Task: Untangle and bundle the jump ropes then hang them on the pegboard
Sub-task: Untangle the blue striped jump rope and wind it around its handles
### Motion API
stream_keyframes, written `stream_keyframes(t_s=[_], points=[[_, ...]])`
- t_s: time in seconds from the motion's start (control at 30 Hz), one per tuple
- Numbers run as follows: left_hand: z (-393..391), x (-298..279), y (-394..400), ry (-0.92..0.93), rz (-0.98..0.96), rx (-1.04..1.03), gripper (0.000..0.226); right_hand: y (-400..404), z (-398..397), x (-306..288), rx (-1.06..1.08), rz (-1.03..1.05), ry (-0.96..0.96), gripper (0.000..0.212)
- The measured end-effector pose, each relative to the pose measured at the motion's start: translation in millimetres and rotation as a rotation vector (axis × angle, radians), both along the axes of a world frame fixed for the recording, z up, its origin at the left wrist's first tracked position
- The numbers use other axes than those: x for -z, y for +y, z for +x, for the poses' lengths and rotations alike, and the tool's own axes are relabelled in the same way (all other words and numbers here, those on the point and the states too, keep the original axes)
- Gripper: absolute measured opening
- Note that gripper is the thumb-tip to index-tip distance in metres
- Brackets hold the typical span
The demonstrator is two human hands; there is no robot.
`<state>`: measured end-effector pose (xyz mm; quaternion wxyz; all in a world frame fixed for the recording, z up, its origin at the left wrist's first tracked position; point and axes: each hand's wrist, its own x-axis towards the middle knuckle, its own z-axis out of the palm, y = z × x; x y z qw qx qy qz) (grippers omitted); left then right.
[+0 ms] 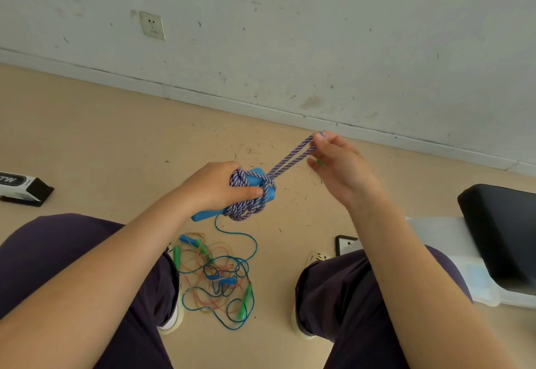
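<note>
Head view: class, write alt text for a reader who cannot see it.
A seated person's left hand grips a purple braided jump rope wound around its blue handles, while the right hand pinches its doubled loop taut. More tangled jump ropes lie on the floor.

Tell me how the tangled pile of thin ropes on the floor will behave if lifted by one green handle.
The tangled pile would likely rise as one floppy clump, since its thin cords loop through each other. It probably weighs little. The other handles would likely dangle and swing.
</note>
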<state>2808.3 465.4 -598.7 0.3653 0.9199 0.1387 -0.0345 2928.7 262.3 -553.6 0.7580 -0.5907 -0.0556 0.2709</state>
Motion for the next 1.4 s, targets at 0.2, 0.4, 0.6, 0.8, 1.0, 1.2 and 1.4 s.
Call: stream_keyframes(t_s=[0.2,0.4,0.6,0.8,1.0,1.2,1.4], points=[[-3,-9,-3,-0.058,-0.138,-0.015,0.073,4,-5,6,-0.097,-0.071,-0.096,0.01],[-1,-10,-8,-0.106,-0.342,-0.103,0.067,17,-21,11,-0.209,-0.164,-0.093,0.013],[-2,-12,-8,-0.035,-0.44,-0.098,0.069,18,-18,10,-0.078,-0.312,-0.285,0.011],[0,-21,-14,0.029,-0.528,0.044,0.056,16,-12,10,0.085,-0.29,-0.324,0.017],[-2,-18,-13,-0.048,-0.469,-0.016,0.05,20,-19,16,-0.075,-0.223,-0.104,0.018],[-2,-15,-10,-0.094,-0.373,-0.042,0.053,25,-27,20,-0.291,-0.269,-0.041,0.028],[0,-10,-12,0.012,-0.438,-0.067,0.063,27,-25,20,-0.159,-0.309,-0.288,0.012]])
